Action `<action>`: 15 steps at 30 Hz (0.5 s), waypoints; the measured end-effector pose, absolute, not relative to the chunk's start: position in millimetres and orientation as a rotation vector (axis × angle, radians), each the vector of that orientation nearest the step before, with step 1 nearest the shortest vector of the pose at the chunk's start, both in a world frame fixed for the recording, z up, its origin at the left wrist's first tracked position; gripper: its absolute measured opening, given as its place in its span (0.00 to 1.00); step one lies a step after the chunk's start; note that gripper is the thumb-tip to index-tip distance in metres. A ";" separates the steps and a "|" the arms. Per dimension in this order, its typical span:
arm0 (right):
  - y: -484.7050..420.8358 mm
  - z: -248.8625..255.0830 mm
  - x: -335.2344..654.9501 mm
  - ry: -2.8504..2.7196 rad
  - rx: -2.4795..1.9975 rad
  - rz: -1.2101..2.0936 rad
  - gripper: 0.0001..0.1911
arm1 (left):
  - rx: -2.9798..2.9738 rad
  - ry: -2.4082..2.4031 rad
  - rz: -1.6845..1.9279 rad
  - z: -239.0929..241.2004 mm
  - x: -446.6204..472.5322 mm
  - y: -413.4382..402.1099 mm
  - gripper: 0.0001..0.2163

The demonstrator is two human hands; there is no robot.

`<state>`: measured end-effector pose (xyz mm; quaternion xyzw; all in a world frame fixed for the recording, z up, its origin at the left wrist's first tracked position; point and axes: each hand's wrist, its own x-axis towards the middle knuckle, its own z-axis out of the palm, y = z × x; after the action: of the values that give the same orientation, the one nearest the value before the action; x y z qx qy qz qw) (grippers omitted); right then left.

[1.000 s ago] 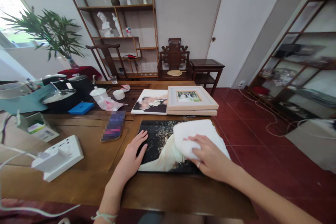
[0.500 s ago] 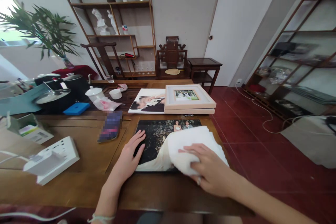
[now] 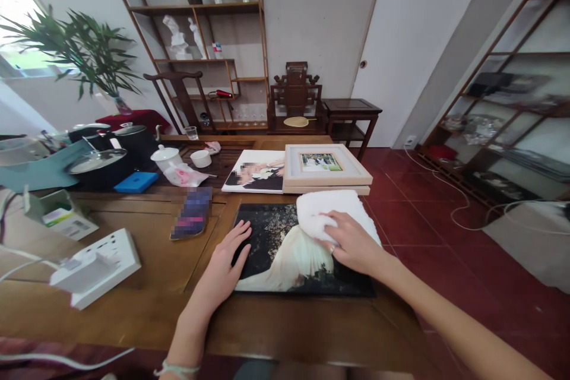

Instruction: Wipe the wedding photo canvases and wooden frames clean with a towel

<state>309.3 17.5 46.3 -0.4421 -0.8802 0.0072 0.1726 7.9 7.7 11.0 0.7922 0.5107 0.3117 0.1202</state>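
A dark wedding photo panel (image 3: 271, 261) lies flat on the wooden table (image 3: 249, 323), a pale gown showing across its middle. My left hand (image 3: 229, 255) rests with fingers stretched out on the panel's left edge. In my right hand (image 3: 350, 240) is a white cloth (image 3: 333, 205), bunched under the fingers and pressed on the panel's upper right part. The cloth covers the people's upper bodies in the picture. Just behind the panel sit a white-edged photo print (image 3: 252, 172) and a light wood picture frame (image 3: 327, 166) stacked on another.
Left of the panel are a blurred-out dark blue item (image 3: 193, 214), a white power strip (image 3: 107, 267) and an opened small box (image 3: 62, 214). Farther back stand a white lidded bowl (image 3: 167, 157), a blue box (image 3: 136, 181) and a black pot (image 3: 100, 166). Red tiled floor (image 3: 401, 208) lies right.
My right hand has slid the cloth away from me to the panel's upper edge, uncovering the lower right of the picture. My left hand stays on the left edge.
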 end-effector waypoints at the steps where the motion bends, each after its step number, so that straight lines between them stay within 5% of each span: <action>1: 6.3 45.7 309.2 -2.504 -1.236 0.043 0.10 | 2.315 1.492 0.911 10.7 7.8 7.9 0.16; 9: -84.1 49.6 310.4 -2.662 -1.061 0.313 0.06 | 2.337 1.486 0.924 7.6 7.7 9.3 0.17; 15: -70.7 59.3 313.1 -2.595 -1.037 0.440 0.05 | 2.331 1.477 0.926 8.0 6.3 9.5 0.16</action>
<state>313.1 -70.7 59.3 -0.3621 -0.9061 0.1537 0.1554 6.3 9.5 8.0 0.7955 0.5040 0.3159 0.1154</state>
